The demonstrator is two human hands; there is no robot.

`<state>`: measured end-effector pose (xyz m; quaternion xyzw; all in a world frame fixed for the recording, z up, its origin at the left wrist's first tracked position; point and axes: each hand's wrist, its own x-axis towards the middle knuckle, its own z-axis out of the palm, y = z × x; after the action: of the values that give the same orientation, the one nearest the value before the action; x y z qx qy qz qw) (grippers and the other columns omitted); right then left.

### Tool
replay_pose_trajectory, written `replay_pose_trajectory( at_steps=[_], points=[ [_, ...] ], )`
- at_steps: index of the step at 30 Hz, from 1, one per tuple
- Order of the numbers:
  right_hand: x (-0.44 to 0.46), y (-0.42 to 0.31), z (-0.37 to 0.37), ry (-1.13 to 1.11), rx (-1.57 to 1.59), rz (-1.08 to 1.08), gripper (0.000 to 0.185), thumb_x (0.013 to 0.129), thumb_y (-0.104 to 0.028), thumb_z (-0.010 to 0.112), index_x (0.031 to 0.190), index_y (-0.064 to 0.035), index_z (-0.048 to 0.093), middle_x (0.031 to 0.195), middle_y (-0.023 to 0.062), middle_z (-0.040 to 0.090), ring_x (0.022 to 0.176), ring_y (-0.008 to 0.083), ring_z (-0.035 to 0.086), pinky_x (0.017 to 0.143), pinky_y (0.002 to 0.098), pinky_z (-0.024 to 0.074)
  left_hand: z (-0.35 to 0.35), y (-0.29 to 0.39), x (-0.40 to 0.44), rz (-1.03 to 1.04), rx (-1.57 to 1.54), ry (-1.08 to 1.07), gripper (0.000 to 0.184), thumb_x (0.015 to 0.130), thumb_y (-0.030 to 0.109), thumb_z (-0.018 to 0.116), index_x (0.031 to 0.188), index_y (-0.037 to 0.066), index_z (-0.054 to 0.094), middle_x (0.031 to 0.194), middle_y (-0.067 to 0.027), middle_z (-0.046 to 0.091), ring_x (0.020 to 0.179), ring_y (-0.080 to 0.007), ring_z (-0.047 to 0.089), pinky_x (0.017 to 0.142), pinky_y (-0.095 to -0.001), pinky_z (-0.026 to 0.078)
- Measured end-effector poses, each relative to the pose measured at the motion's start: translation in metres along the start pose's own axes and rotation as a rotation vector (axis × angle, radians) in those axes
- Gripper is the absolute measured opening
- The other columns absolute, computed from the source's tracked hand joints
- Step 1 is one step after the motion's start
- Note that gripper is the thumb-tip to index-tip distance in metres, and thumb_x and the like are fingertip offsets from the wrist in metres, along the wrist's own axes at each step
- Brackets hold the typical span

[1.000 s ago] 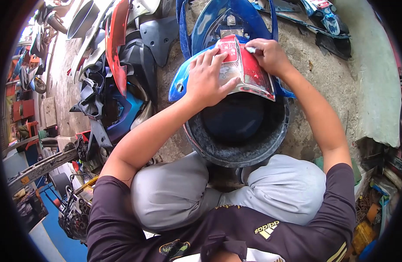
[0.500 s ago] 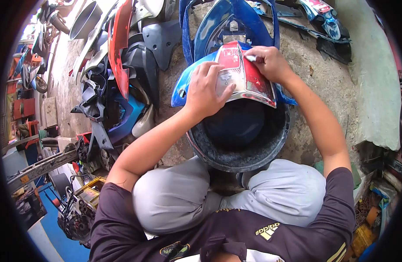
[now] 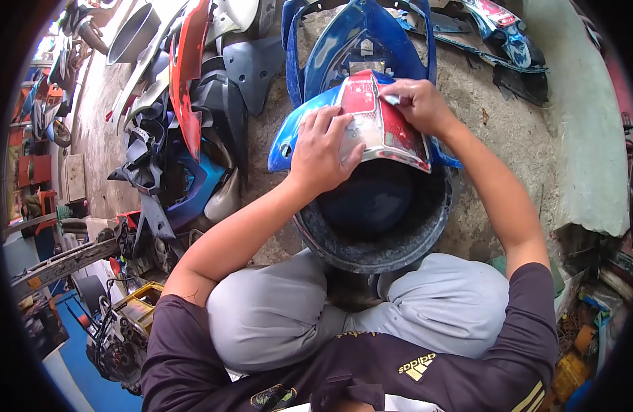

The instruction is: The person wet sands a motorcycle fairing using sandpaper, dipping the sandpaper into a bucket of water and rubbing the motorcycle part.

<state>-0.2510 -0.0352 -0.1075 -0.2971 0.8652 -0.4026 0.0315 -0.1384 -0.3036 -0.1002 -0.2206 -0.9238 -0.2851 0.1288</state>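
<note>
A red, white and blue motorcycle fairing panel (image 3: 361, 128) lies across the far rim of a black bucket (image 3: 371, 259), its red and white paint scuffed pale in places. My left hand (image 3: 322, 147) rests with fingers spread on the panel's left side. Pinched in my right hand (image 3: 423, 104) is a small pale folded piece (image 3: 392, 100), pressed to the red part near the central ridge. Most of that piece is hidden by the fingers, and I cannot tell its material.
Beyond the bucket lies a larger blue fairing (image 3: 361, 41). Piled body panels, including a red one (image 3: 186, 75), lie on the left. Broken blue parts (image 3: 509, 41) sit at upper right beside a concrete ledge (image 3: 581, 123). An engine (image 3: 120, 350) stands at lower left.
My right hand has shifted slightly left and down along the panel with the pale piece. A pale streak shows more clearly along the ridge. The left hand stays almost in place.
</note>
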Motion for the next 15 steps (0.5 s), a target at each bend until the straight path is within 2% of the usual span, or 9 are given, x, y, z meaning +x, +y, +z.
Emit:
replay_pose_trajectory(
  at_steps=[2,3,6,7,8,11,14,15],
  points=[
    [0.006,0.013,0.001,0.081,-0.020,0.023,0.031,0.086,0.007,0.075,0.116,-0.0041,0.080,0.102,0.0127,0.079,0.074,0.0196,0.065,0.072,0.0336,0.0548,0.001,-0.001,0.001,0.000,-0.001,-0.002,0.056,0.091,0.034,0.079,0.133,0.002,0.064,0.138,-0.0240,0.061,0.130,-0.0471,0.057,0.114,-0.0574,0.044],
    [0.005,0.012,-0.001,0.053,-0.016,0.071,0.035,0.085,0.008,0.072,0.116,-0.0050,0.080,0.103,0.0134,0.079,0.077,0.0219,0.069,0.073,0.0345,0.0555,0.002,-0.001,0.000,0.006,-0.001,0.007,0.055,0.090,0.034,0.080,0.132,0.002,0.065,0.137,-0.0232,0.061,0.128,-0.0468,0.057,0.113,-0.0573,0.044],
    [0.001,-0.004,0.004,-0.003,-0.003,-0.150,0.038,0.084,0.009,0.069,0.118,-0.0056,0.080,0.104,0.0143,0.079,0.078,0.0239,0.070,0.074,0.0352,0.0560,0.000,-0.004,0.001,0.010,0.011,0.016,0.056,0.088,0.035,0.082,0.130,0.003,0.065,0.136,-0.0226,0.061,0.128,-0.0461,0.057,0.112,-0.0570,0.044],
    [0.002,-0.007,-0.001,-0.073,-0.028,-0.056,0.041,0.082,0.010,0.068,0.117,-0.0066,0.081,0.104,0.0142,0.079,0.078,0.0247,0.069,0.073,0.0357,0.0559,0.001,-0.002,0.000,0.007,0.008,0.015,0.056,0.088,0.035,0.082,0.130,0.003,0.065,0.136,-0.0226,0.061,0.128,-0.0459,0.057,0.112,-0.0568,0.044],
    [0.007,0.017,0.007,0.100,-0.039,-0.254,0.040,0.083,0.011,0.068,0.117,-0.0077,0.080,0.102,0.0132,0.079,0.074,0.0238,0.065,0.071,0.0356,0.0545,0.003,0.000,0.001,0.007,0.013,0.012,0.056,0.089,0.035,0.080,0.131,0.002,0.064,0.137,-0.0229,0.061,0.128,-0.0459,0.057,0.112,-0.0565,0.044],
    [0.008,0.015,0.000,0.042,-0.054,0.031,0.036,0.087,0.010,0.068,0.116,-0.0069,0.080,0.102,0.0127,0.079,0.081,0.0236,0.070,0.074,0.0351,0.0550,0.000,-0.002,0.001,0.013,0.029,0.001,0.056,0.091,0.035,0.077,0.133,0.001,0.064,0.137,-0.0232,0.061,0.127,-0.0451,0.058,0.111,-0.0554,0.043],
    [0.000,-0.004,0.002,-0.024,-0.024,-0.097,0.032,0.090,0.007,0.070,0.116,-0.0071,0.081,0.103,0.0111,0.080,0.078,0.0200,0.067,0.073,0.0332,0.0547,-0.001,-0.001,0.002,0.015,0.022,0.004,0.056,0.090,0.036,0.077,0.132,0.001,0.064,0.136,-0.0228,0.061,0.127,-0.0447,0.058,0.111,-0.0554,0.043],
    [-0.001,0.000,0.005,0.030,0.008,-0.122,0.031,0.090,0.007,0.069,0.115,-0.0076,0.081,0.106,0.0100,0.081,0.077,0.0192,0.066,0.072,0.0331,0.0547,0.001,-0.002,0.001,0.030,0.040,0.015,0.057,0.089,0.036,0.077,0.132,0.001,0.063,0.136,-0.0226,0.061,0.127,-0.0449,0.057,0.111,-0.0555,0.043]
  ],
)
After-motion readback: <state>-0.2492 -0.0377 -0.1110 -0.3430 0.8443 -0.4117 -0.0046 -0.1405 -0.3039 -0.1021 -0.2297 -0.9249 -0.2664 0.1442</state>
